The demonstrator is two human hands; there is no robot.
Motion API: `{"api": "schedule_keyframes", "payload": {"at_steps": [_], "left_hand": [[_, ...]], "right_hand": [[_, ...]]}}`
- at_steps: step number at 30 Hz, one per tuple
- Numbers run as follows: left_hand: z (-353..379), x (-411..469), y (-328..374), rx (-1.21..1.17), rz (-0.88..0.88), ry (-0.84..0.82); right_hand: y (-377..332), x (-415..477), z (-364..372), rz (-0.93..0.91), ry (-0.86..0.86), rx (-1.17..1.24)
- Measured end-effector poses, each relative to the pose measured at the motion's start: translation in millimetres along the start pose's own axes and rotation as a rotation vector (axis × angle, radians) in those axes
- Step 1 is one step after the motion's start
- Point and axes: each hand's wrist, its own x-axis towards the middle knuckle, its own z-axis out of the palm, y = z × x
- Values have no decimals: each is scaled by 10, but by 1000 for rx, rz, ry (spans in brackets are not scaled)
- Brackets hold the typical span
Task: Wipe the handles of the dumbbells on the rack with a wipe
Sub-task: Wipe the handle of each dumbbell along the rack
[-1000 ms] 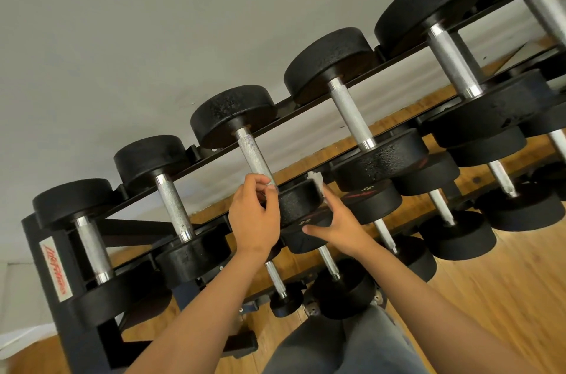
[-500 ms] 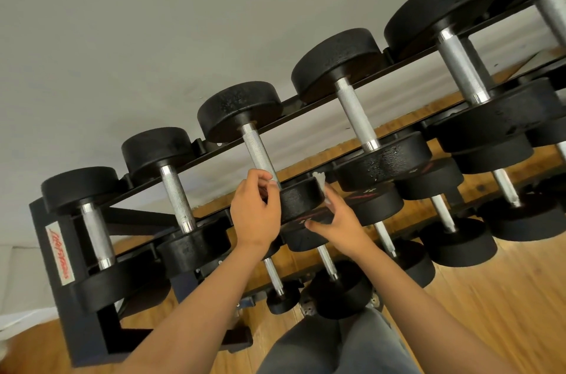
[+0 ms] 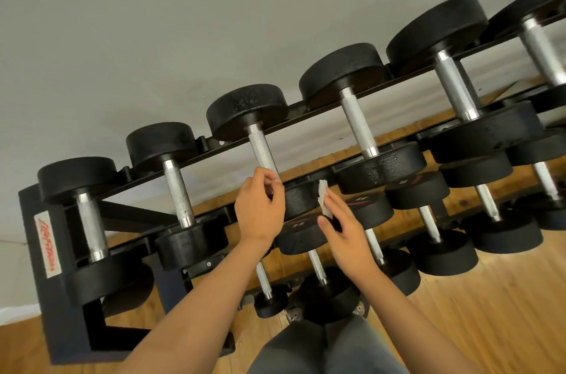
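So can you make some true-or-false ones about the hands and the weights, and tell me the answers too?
1. The left hand grips a silver dumbbell handle on the top row. True.
2. The right hand holds a white wipe. True.
3. The wipe is wrapped round the dumbbell handle. False: it is off to the side of the handle and does not touch it.
4. The floor is grey carpet. False: it is brown wood.
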Motion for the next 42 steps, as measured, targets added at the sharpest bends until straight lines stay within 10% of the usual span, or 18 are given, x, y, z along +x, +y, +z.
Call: {"api": "schedule_keyframes", "payload": {"at_steps": [25, 42], "left_hand": [[-72, 28, 29, -305, -182, 90], [35, 53, -167, -384, -421, 231]], "right_hand": [[-433, 56, 121, -342, 196, -419], [-990, 1183, 333, 86, -451, -546]]}}
